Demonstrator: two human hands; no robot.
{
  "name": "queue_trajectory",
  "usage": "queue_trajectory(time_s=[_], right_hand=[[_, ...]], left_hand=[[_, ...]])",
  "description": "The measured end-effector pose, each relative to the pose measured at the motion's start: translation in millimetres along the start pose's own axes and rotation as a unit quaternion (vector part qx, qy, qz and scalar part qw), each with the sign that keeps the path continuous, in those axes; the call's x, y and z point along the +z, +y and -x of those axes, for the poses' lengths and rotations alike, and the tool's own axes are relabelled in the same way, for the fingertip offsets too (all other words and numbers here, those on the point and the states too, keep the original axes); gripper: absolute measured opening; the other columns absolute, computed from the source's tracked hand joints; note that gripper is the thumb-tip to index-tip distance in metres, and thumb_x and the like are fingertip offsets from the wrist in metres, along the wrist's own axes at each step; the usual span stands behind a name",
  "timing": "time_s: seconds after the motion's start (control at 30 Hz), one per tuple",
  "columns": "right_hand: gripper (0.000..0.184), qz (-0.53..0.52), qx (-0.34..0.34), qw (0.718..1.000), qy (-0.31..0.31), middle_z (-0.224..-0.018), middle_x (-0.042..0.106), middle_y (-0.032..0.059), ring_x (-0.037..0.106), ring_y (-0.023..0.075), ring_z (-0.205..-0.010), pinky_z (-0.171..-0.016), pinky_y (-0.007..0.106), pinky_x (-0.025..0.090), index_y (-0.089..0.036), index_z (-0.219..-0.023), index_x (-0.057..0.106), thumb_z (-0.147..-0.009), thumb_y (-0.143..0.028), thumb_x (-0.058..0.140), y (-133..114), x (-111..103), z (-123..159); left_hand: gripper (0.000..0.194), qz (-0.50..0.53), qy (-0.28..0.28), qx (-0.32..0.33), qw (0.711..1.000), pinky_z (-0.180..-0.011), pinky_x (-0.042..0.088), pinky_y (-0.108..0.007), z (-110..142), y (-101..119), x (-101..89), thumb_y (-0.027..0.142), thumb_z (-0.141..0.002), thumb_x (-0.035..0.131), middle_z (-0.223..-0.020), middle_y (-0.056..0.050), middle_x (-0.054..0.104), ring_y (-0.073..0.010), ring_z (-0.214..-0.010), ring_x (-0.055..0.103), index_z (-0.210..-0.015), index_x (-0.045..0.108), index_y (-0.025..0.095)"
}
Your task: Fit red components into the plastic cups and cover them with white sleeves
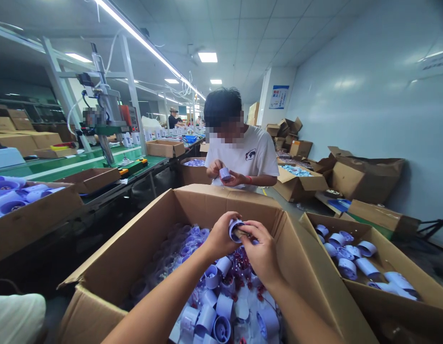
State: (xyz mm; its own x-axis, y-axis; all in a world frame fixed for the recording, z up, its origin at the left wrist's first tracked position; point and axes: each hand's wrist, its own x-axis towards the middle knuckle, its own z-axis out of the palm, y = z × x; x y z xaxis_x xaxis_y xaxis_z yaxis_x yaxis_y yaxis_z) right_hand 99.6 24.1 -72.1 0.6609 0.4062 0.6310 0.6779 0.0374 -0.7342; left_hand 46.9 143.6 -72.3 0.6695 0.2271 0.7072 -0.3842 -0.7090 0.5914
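Above the big cardboard box, my left hand (221, 235) is wrapped round a lavender plastic cylindrical housing (234, 230), its open end tilted to the right. My right hand (261, 251) is closed at that opening, with fingers pinching a small brownish piece (243, 232) partly inside the rim. What this piece is, I cannot make out. Beneath both hands, lavender housings (206, 319) lie in a loose heap, with clear plastic pieces and small red parts (242, 262) among them.
The cardboard box (316, 267) surrounds my forearms. Another open box (404, 258) with similar housings stands to the right. A co-worker (257, 148) faces me across the box, holding a lavender part. At left are a green-topped workbench (149, 148), a press machine (108, 107) and a box of housings (35, 222).
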Motion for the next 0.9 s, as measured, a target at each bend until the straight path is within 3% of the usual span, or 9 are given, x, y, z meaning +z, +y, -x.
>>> queue_trajectory(time_s=[0.13, 0.37, 0.57, 0.8, 0.9], right_hand=[[0.017, -0.040, 0.082, 0.996, 0.006, -0.087, 0.064, 0.0047, 0.059, 0.0181, -0.078, -0.066, 0.029, 0.047, -0.021, -0.087, 0.055, -0.072, -0.024, 0.061, -4.7, -0.3, -0.2], [0.022, -0.052, 0.131, 0.990, -0.013, -0.083, 0.064, 0.0041, 0.060, 0.0197, -0.077, -0.072, 0.033, 0.047, -0.022, -0.088, 0.054, -0.068, -0.015, 0.054, -12.2, -4.5, -1.4], [0.021, -0.022, 0.140, 0.990, 0.021, -0.083, 0.061, 0.0037, 0.058, 0.0210, -0.079, -0.073, 0.034, 0.044, -0.022, -0.085, 0.051, -0.065, -0.014, 0.051, -17.9, -1.4, 3.7], [0.027, -0.158, 0.263, 0.952, 0.014, -0.077, 0.058, 0.0002, 0.058, 0.0177, -0.071, -0.064, 0.029, 0.046, -0.021, -0.085, 0.050, -0.059, -0.014, 0.056, -9.8, 6.4, 0.4], [0.028, -0.165, 0.264, 0.950, 0.024, -0.078, 0.059, 0.0004, 0.058, 0.0176, -0.073, -0.065, 0.028, 0.046, -0.021, -0.085, 0.052, -0.058, -0.013, 0.056, -5.5, 10.6, 0.2]], left_hand=[[0.046, 0.002, -0.016, -0.014, 1.000, -0.074, 0.048, -0.030, 0.8, 2.8, -1.0, 0.017, -0.058, 0.066, -0.098, -0.005, 0.059, -0.0174, -0.083, 0.058, -0.099, 0.047, 0.020], [0.037, -0.041, -0.084, 0.072, 0.993, -0.081, 0.045, -0.034, -1.9, 12.4, -2.4, 0.012, -0.059, 0.062, -0.095, -0.006, 0.062, -0.0200, -0.089, 0.056, -0.094, 0.055, 0.021], [0.037, -0.078, -0.079, 0.072, 0.991, -0.079, 0.044, -0.033, 1.2, 17.5, 2.9, 0.007, -0.057, 0.056, -0.091, -0.004, 0.062, -0.0195, -0.085, 0.055, -0.091, 0.056, 0.021], [0.036, -0.142, -0.056, 0.081, 0.985, -0.074, 0.044, -0.035, 3.5, 16.6, 6.6, 0.008, -0.053, 0.056, -0.088, -0.005, 0.061, -0.0204, -0.079, 0.055, -0.086, 0.056, 0.021], [0.036, -0.158, -0.048, 0.090, 0.982, -0.073, 0.044, -0.035, 2.2, 14.3, 6.9, 0.008, -0.053, 0.054, -0.089, -0.005, 0.061, -0.0211, -0.080, 0.055, -0.087, 0.056, 0.020]])
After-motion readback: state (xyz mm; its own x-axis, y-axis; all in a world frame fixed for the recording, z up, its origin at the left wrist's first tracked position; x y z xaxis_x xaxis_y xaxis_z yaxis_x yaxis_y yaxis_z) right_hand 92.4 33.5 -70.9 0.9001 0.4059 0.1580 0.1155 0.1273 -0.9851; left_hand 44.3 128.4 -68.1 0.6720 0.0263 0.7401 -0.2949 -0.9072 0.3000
